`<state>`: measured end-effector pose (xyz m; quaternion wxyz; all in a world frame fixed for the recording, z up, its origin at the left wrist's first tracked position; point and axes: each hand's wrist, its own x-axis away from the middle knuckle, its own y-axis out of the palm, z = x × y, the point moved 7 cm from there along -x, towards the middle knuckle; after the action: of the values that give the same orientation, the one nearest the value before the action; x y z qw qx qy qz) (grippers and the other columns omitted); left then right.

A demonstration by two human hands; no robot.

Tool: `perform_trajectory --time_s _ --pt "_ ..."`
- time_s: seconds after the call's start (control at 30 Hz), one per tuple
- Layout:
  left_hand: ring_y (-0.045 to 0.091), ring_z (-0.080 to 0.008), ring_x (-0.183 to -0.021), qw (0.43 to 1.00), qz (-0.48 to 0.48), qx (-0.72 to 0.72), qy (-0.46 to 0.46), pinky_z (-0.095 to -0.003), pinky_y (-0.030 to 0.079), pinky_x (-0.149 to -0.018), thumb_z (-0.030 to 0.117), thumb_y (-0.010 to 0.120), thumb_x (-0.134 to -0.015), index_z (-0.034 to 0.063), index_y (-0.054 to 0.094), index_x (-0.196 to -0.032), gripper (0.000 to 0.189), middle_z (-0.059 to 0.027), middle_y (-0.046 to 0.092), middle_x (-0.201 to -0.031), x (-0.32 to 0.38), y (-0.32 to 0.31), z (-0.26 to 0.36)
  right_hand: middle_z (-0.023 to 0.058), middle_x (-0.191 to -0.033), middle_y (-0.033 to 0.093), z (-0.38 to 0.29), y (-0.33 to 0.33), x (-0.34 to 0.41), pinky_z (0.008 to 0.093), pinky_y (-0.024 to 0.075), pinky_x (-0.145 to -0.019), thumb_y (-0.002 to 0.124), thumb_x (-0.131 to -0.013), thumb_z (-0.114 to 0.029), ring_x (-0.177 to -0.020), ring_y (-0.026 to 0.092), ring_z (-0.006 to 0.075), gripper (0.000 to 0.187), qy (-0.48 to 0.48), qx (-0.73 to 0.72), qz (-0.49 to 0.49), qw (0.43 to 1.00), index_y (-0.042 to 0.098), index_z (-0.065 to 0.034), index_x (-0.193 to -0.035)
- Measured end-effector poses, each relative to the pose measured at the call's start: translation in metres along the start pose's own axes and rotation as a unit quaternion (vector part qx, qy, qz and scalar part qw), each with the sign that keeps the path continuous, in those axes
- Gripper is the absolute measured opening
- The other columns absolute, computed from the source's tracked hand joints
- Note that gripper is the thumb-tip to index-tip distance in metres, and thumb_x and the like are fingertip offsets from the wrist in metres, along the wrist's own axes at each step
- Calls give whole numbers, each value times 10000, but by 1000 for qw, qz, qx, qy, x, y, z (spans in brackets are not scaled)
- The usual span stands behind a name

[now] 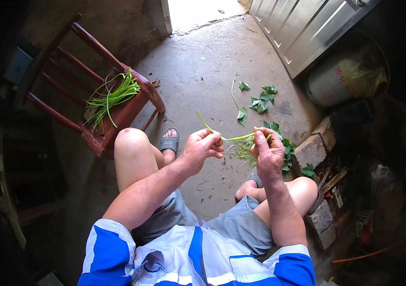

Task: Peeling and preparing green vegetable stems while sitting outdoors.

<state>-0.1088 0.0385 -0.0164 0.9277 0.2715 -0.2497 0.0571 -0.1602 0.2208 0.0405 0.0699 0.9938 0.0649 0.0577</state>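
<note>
A thin green leaf stalk [238, 137] stretches between my two hands above the floor. My left hand [201, 150] pinches it between thumb and fingers, and one end sticks up past the fingertips. At the other side my right hand [269, 150] grips the stalk, with a short piece showing beyond the thumb. The stalk looks bent or partly snapped just by the left fingertips. A bundle of similar green stalks [117, 96] lies on the seat of a red wooden chair [129, 109] to the left. Below the right hand, thin green peelings [244, 152] lie on the floor, partly hidden.
Cut green leaves [260, 103] are scattered on the concrete floor [188, 71]. Bricks [310, 150] and wood scraps [333, 180] line the right side. Beyond them stand a gas cylinder [331, 84] and a metal door [296, 28], swung inward beside the bright doorway [206, 14].
</note>
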Motion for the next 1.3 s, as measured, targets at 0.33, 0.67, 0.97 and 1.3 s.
perform_trajectory --time_s 0.33,0.67,0.97,1.3 --pt "641 -154 -774 1000 16 -19 17 -289 574 -649 173 568 -965 18 571 -1006 160 -76 620 -905 -2 -7 1 -22 -724 478 -10 -41 -16 217 328 -496 566 -991 -142 -537 345 52 122 -4 -174 33 984 576 -45 -1065" --pt "647 -159 -773 998 -61 -8 -31 -276 559 -634 146 586 -963 -1 588 -1067 180 -86 619 -904 8 9 -1 124 -955 658 6 -2 4 394 578 -757 471 -1009 -113 -854 676 229 131 150 -256 -113 948 544 -33 -1082" --pt "638 -148 -762 995 -87 -24 -46 -268 548 -632 144 590 -958 -4 584 -1082 192 -81 620 -880 9 12 -2 -41 -698 525 -4 25 17 208 364 -515 712 -887 -104 -592 439 18 190 -51 189 -206 959 639 -22 -1042" --pt "625 -123 -754 991 -120 -57 -19 -254 548 -628 155 585 -968 1 577 -1099 202 -67 614 -908 8 16 -4 91 -766 614 -17 37 18 307 475 -581 692 -837 -44 -655 604 198 90 -185 273 -225 917 663 -16 -917"
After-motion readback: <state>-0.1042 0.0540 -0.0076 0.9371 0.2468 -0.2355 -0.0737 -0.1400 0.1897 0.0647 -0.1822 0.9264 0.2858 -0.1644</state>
